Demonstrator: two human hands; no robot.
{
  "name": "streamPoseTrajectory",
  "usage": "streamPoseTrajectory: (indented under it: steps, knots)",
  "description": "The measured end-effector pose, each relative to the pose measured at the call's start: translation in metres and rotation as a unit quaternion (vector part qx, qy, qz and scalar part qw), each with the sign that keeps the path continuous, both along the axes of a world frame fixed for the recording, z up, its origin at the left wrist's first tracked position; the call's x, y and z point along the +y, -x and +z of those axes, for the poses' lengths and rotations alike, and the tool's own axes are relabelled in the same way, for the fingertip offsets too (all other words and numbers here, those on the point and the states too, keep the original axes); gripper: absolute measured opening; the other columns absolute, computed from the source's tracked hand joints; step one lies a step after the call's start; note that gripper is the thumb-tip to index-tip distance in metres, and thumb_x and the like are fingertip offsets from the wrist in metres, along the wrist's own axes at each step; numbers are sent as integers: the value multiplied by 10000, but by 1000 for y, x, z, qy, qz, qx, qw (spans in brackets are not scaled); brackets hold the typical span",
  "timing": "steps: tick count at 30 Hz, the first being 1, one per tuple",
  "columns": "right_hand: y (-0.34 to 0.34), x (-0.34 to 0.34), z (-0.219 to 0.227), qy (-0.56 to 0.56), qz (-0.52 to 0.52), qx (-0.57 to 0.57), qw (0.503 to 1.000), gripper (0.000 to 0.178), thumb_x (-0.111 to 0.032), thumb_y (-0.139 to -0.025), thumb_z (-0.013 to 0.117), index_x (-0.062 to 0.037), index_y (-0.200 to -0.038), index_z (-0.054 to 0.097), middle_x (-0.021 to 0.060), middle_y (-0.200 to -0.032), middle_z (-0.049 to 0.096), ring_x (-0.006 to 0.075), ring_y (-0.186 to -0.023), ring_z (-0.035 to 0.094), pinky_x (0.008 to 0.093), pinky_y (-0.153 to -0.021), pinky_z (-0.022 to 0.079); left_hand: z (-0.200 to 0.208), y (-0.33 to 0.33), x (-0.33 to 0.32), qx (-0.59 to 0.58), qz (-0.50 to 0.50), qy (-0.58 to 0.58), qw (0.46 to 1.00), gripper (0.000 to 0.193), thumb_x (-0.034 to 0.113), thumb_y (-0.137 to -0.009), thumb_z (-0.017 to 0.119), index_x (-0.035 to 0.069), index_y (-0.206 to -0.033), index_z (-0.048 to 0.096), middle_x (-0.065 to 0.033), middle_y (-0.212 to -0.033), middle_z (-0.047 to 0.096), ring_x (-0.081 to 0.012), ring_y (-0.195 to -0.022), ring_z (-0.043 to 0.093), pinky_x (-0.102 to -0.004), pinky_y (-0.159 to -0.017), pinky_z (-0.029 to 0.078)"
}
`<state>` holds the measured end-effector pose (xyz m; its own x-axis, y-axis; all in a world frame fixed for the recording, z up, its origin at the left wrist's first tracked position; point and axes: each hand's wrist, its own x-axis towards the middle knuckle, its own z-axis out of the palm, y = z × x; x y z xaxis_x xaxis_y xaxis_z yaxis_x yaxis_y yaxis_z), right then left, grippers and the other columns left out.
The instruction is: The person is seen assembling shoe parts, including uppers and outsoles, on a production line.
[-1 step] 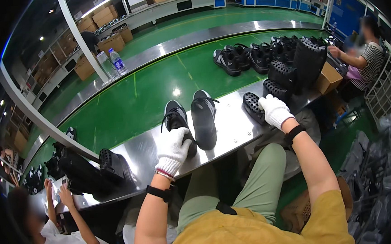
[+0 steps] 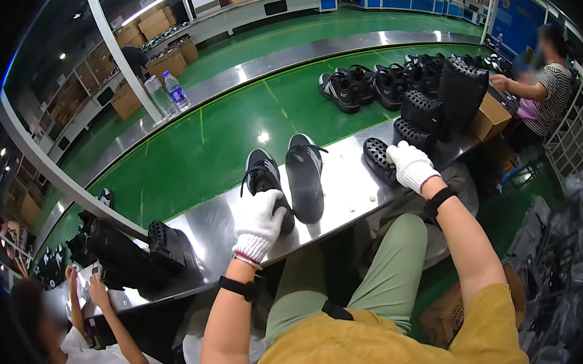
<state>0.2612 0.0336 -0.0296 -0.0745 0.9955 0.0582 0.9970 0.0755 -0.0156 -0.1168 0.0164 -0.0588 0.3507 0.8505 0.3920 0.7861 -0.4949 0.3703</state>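
A pair of dark sneakers stands side by side on the metal ledge in front of me, toes pointing away. My left hand (image 2: 260,223), in a white knit glove, is closed around the heel of the left sneaker (image 2: 262,174). The right sneaker (image 2: 305,181) stands untouched beside it, its opening filled by something smooth and dark. Farther right, my gloved right hand (image 2: 412,167) grips a black shoe-shaped piece (image 2: 377,157) dotted with holes, which rests on the ledge. Its near end is hidden by my fingers.
More black perforated pieces (image 2: 421,108) and a tall black block (image 2: 462,92) stand right of my right hand. Several sneakers (image 2: 349,90) sit on the green belt (image 2: 234,135) beyond the metal ledge (image 2: 203,222). Co-workers (image 2: 549,89) sit on both sides; a white post (image 2: 75,187) rises at left.
My right hand and the perforated black piece have shifted very slightly to the right. My left hand stays on the sneaker.
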Motion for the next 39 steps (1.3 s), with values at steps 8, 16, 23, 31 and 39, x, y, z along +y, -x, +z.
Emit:
streamPoseTrajectory:
  steps: [8,16,23,31,39]
  knots:
    - [8,-5,6,14,-12,-18,1000,242,-81,-853,596,-109,-1093,602,207,-1091,583,393,-1022,618,491,-866,521,-1,3,-2,-4,2,22,1000,350,155,-825,733,106,-1154,624,-131,-1086,658,-345,-1036,633,-409,-901,521]
    - [12,1,19,-5,-46,35,998,284,-15,-804,591,-116,-1069,598,192,-1088,584,395,-1032,612,493,-877,507,1,0,-1,-79,-25,-15,996,178,132,-795,724,117,-941,623,-105,-879,654,-323,-881,647,-432,-803,485]
    - [11,-1,-4,-22,-39,58,997,241,-33,-815,574,-122,-1038,580,188,-1043,583,395,-993,614,510,-848,492,0,1,0,-29,-14,14,999,359,100,-803,746,87,-1145,635,-134,-1086,665,-342,-1038,641,-396,-908,520]
    - [7,6,-11,-23,-49,55,997,258,-60,-847,558,-117,-1097,585,195,-1067,577,396,-1000,617,518,-857,495,-2,1,0,-47,-29,-24,998,345,88,-815,743,68,-1144,641,-148,-1079,667,-344,-1029,645,-394,-912,518]
    - [11,9,-10,-26,-41,70,996,257,-82,-854,567,-103,-1111,575,203,-1092,566,394,-1005,610,509,-852,506,4,-2,-4,-59,-11,6,998,345,92,-816,742,67,-1147,647,-143,-1078,667,-340,-1029,644,-393,-914,518]
